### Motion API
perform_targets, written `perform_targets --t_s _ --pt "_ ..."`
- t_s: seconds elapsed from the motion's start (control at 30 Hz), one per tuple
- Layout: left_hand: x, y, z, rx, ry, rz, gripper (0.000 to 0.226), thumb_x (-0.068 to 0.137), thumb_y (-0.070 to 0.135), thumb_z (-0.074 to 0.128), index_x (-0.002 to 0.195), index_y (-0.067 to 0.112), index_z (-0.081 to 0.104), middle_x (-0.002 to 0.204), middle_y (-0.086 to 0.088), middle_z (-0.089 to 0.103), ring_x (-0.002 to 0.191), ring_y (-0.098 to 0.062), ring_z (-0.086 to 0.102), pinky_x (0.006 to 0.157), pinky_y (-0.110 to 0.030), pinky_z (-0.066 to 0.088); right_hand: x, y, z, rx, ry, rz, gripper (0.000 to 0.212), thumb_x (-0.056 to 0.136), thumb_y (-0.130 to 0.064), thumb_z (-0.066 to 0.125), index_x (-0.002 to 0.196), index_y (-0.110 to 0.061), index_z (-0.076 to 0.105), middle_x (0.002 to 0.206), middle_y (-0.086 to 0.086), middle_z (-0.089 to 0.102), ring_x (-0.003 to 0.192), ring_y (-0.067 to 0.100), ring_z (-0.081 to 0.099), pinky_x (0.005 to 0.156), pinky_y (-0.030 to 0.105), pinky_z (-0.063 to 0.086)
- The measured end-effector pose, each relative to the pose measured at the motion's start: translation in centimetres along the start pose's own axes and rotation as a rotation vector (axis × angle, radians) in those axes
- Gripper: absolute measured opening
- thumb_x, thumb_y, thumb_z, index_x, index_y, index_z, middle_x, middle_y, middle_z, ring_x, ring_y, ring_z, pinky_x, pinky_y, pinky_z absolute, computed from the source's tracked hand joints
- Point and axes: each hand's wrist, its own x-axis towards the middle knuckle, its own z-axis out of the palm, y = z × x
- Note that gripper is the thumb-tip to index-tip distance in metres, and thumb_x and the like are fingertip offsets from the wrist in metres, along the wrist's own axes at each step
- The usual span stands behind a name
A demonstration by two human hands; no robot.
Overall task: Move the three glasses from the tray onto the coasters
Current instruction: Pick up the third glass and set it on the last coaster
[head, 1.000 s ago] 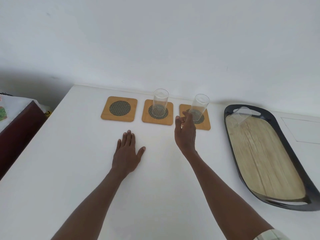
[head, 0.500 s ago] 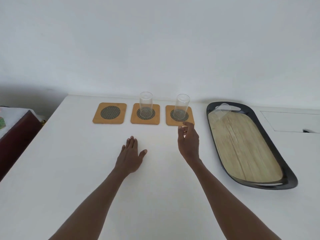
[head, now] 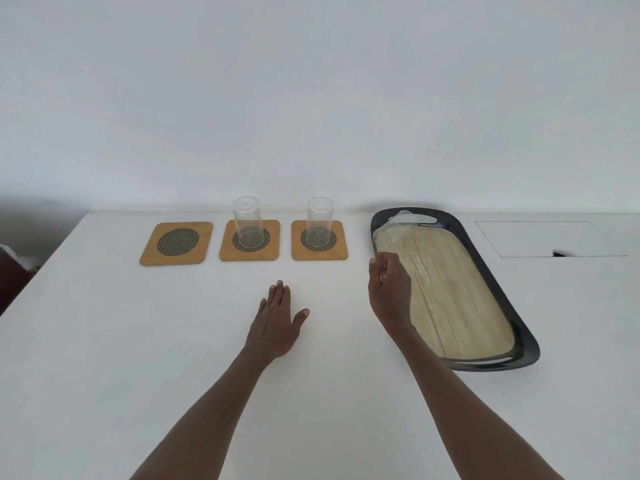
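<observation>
White wall and a white desk (head: pixel 104 341) fill the view, with three square coasters in a row along the far edge. Left coaster (head: pixel 176 242) is bare; the middle coaster (head: pixel 249 240) and right coaster (head: pixel 319 240) each carry an upright clear glass, the middle glass (head: pixel 246 221) and the right glass (head: pixel 320 221). To the right lies a dark oval tray (head: pixel 498 271) with a wood-grain floor, and the last glass (head: pixel 396 227) stands at its far left corner, leaning in the wide-angle view. Left hand (head: pixel 277 323) rests flat on the desk, fingers spread, holding nothing. Right hand (head: pixel 389 289) hovers over the tray's near-left rim, fingers loosely curled and empty, near the last glass but not touching it. Two of three look done; the bare left coaster awaits this one. Thin, clear and smooth, the glass is likely light, stiff, breakable and a little slippery, so a wrap of thumb and fingers around its middle wall seems safest, lifting straight up to clear the rim.
</observation>
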Motion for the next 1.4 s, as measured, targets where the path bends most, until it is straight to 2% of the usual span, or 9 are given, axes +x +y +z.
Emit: perform_targets --t_s 0.4,0.63,0.83,1.13,1.27,1.4 --pt "2.3 4.4 3.4 -0.033 0.044 0.043 0.078 0.100 0.053 0.030 0.155 0.005 0.003 0.166 -0.009 -0.004 0.153 -0.021 -0.006 0.124 -0.037 0.003 2.5 4.6 -3.4 0.010 0.034 0.006 0.014 0.099 -0.016 0.050 0.099 -0.009 0.062 0.090 0.000 0.066 0.082 0.018 0.061 0.074 0.036 0.052" --pt "3.4 5.5 4.6 -0.007 0.052 0.071 0.078 0.101 0.053 0.030 0.155 0.005 0.002 0.166 -0.009 -0.004 0.153 -0.021 -0.005 0.124 -0.037 0.002 3.9 6.3 -4.1 -0.001 0.057 0.025 0.015 0.100 -0.017 0.049 0.100 -0.010 0.062 0.090 -0.001 0.066 0.082 0.016 0.061 0.074 0.032 0.053" --pt "3.9 5.7 5.3 0.088 0.092 0.093 0.076 0.101 0.051 0.030 0.156 0.005 0.004 0.166 -0.009 -0.004 0.153 -0.021 -0.007 0.124 -0.038 -0.005 4.7 7.5 -4.4 -0.015 0.067 0.052 0.016 0.101 -0.016 0.050 0.102 -0.007 0.063 0.094 0.003 0.068 0.084 0.017 0.062 0.073 0.027 0.049" --pt "4.1 5.6 5.8 0.115 0.136 0.085 0.075 0.099 0.051 0.028 0.156 0.007 0.007 0.166 -0.005 -0.003 0.153 -0.016 -0.006 0.125 -0.037 0.000 6.4 8.7 -3.5 -0.033 0.061 0.097 0.017 0.101 -0.019 0.049 0.104 -0.009 0.063 0.098 0.000 0.068 0.088 0.014 0.061 0.077 0.029 0.053" --pt "4.0 5.5 5.7 0.101 0.149 0.085 0.075 0.099 0.052 0.030 0.156 0.008 0.010 0.166 -0.004 -0.001 0.153 -0.015 -0.005 0.125 -0.037 0.001 7.9 8.6 -2.4 -0.039 0.003 0.166 0.024 0.100 -0.024 0.048 0.114 -0.009 0.059 0.111 0.005 0.067 0.099 0.020 0.063 0.080 0.034 0.055" --pt "4.1 5.4 5.9 0.092 0.169 0.086 0.075 0.098 0.052 0.033 0.156 0.008 0.015 0.166 -0.004 0.004 0.153 -0.014 -0.002 0.125 -0.038 0.005 10.3 8.3 -1.2 -0.094 -0.104 0.283 0.038 0.098 -0.032 0.051 0.129 -0.010 0.049 0.124 0.012 0.060 0.112 0.026 0.059 0.081 0.033 0.046"
